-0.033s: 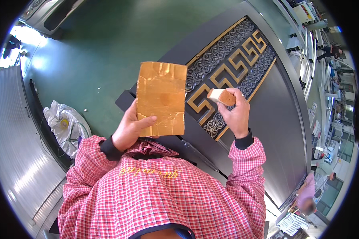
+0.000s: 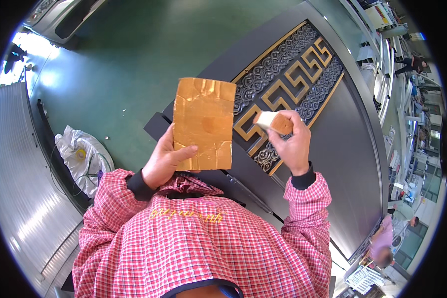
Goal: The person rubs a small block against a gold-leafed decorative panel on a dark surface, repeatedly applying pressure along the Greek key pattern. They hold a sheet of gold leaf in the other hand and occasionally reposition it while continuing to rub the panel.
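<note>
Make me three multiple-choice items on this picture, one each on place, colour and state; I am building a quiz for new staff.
1. Where is the gold sheet?
A. on the floor
B. in the left hand
C. on the panel

2. What colour is the floor?
A. green
B. red
C. white

3. How is the right hand?
A. open flat
B. closed on a small block
C. empty

Answers: 1 B, the thumb lies over the sheet's lower edge. 2 A, it shows green beside the dark panel. 3 B, the fingers wrap the block.
</note>
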Tool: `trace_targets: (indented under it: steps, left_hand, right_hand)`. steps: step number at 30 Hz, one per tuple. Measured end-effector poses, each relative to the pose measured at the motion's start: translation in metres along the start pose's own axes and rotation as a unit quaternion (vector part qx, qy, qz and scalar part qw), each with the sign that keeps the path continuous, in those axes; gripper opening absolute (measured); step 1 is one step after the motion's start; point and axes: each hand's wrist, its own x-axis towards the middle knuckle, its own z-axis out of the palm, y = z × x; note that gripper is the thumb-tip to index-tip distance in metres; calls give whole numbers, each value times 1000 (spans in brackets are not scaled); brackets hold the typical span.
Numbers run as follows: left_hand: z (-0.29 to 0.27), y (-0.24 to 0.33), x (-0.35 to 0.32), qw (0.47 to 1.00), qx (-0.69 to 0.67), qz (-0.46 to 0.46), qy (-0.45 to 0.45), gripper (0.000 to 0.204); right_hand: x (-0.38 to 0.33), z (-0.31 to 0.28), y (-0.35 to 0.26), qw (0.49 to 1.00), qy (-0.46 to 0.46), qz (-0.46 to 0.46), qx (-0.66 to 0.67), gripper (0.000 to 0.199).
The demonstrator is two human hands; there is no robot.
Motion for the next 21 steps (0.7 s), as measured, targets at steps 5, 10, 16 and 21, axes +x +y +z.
trace_targets:
  steps: [5, 10, 16, 21]
  left_hand:
    - [10, -11, 6, 998, 40, 38, -27, 61]
    - [19, 8, -1, 996, 55, -63, -6, 61]
    - [4, 5, 1, 1000, 18, 12, 16, 62]
    - [5, 5, 1, 1000, 15, -6, 13, 64]
  right_hand:
    - [8, 20, -48, 990, -61, -127, 22, 41]
    - [9, 9, -34, 979, -57, -156, -117, 40]
    - [-25, -19, 17, 997, -18, 5, -72, 37]
    - [-68, 7, 49, 992, -78, -17, -98, 39]
